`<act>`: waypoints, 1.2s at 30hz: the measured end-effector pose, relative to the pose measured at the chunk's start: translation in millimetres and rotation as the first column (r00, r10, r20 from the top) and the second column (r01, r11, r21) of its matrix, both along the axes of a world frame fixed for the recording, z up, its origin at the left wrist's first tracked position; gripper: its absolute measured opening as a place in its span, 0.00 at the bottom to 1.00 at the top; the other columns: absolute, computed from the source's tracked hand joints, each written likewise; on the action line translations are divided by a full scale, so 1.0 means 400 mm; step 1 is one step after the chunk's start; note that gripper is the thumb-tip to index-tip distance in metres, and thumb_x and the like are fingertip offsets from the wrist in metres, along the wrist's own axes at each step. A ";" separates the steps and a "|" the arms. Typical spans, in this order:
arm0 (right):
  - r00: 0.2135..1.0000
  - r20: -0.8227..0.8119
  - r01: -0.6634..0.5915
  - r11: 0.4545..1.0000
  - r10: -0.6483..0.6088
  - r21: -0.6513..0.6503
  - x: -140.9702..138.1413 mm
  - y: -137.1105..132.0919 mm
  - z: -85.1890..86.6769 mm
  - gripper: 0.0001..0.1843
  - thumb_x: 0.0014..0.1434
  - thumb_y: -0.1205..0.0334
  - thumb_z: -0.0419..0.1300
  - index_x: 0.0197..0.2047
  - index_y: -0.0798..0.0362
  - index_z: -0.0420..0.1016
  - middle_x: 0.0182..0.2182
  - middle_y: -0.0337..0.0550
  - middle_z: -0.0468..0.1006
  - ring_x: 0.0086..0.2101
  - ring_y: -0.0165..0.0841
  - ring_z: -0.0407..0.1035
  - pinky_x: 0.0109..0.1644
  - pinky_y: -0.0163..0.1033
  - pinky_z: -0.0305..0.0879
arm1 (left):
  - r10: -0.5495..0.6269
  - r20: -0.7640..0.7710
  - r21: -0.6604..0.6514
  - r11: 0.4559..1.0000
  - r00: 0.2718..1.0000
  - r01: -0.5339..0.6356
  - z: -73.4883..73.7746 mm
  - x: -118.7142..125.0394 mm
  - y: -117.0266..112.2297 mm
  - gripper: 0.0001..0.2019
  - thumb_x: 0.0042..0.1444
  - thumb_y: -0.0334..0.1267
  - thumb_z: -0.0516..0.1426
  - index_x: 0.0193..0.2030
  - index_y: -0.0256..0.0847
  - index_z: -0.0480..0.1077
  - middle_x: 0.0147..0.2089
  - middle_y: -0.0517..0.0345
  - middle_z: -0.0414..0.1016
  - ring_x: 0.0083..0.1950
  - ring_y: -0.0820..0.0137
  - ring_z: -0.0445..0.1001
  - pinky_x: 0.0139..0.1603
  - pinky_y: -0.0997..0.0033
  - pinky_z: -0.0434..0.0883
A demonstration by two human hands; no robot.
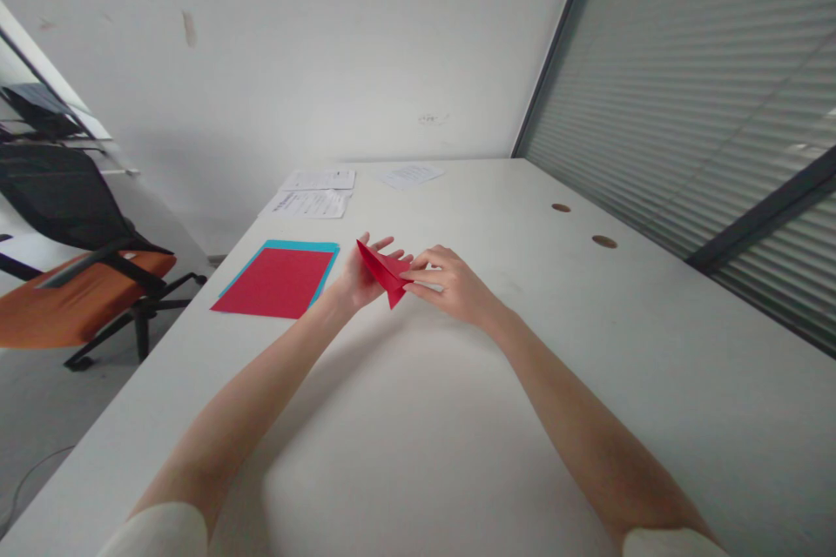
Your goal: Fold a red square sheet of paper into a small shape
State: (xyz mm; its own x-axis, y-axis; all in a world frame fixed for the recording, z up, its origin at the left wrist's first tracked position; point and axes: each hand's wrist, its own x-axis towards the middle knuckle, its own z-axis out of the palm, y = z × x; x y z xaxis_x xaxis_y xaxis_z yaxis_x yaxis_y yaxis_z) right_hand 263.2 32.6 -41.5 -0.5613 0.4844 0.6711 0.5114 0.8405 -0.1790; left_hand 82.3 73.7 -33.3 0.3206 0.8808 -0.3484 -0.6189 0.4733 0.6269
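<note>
A folded piece of red paper [390, 272] with pointed corners is held above the white table. My right hand [450, 285] pinches its right side between thumb and fingers. Under and behind the paper lies my left hand [356, 280], palm turned up, with its fingers stretched out and apart. The paper covers part of that palm, so I cannot tell how firmly the two touch. To the left of my left hand, flat on the table, a red square sheet [274, 281] rests on top of blue paper [300, 245], which shows along the back and right edges.
Printed sheets [310, 204] lie at the table's far left, and another printed page [410, 176] is near the wall. Two round holes, one a cable hole [604, 241], pierce the table [620, 383] at right. An orange-seated chair [84, 291] stands beyond the left edge.
</note>
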 end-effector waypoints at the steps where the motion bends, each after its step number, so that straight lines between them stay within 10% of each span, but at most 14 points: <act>1: 1.000 -0.005 -0.006 1.000 0.006 -0.004 0.000 0.000 -0.001 0.09 0.65 0.60 0.59 0.44 0.49 0.81 0.38 0.46 0.78 0.40 0.37 0.69 0.46 0.47 0.66 | 0.006 0.001 -0.003 1.000 1.000 -0.006 0.002 0.001 -0.002 0.19 0.67 0.47 0.46 0.49 0.33 0.68 0.39 0.42 0.73 0.39 0.58 0.77 0.39 0.61 0.74; 26: 0.950 -0.310 -0.057 0.996 0.031 -0.075 -0.008 0.000 -0.008 0.06 0.63 0.66 0.60 0.36 0.49 0.79 0.33 0.42 0.78 0.36 0.34 0.70 0.42 0.43 0.68 | -0.103 -0.016 0.079 0.991 0.995 0.104 -0.027 -0.002 0.003 0.16 0.64 0.40 0.47 0.49 0.34 0.70 0.34 0.45 0.75 0.32 0.62 0.76 0.38 0.63 0.71; 36: 0.930 -0.361 -0.237 0.855 0.062 -0.462 -0.002 -0.009 -0.001 0.04 0.58 0.62 0.66 0.37 0.48 0.82 0.37 0.42 0.79 0.39 0.34 0.73 0.43 0.42 0.69 | -0.311 0.004 0.137 0.941 0.950 0.308 -0.054 -0.017 0.023 0.15 0.58 0.37 0.51 0.46 0.33 0.74 0.31 0.48 0.76 0.31 0.61 0.76 0.37 0.62 0.71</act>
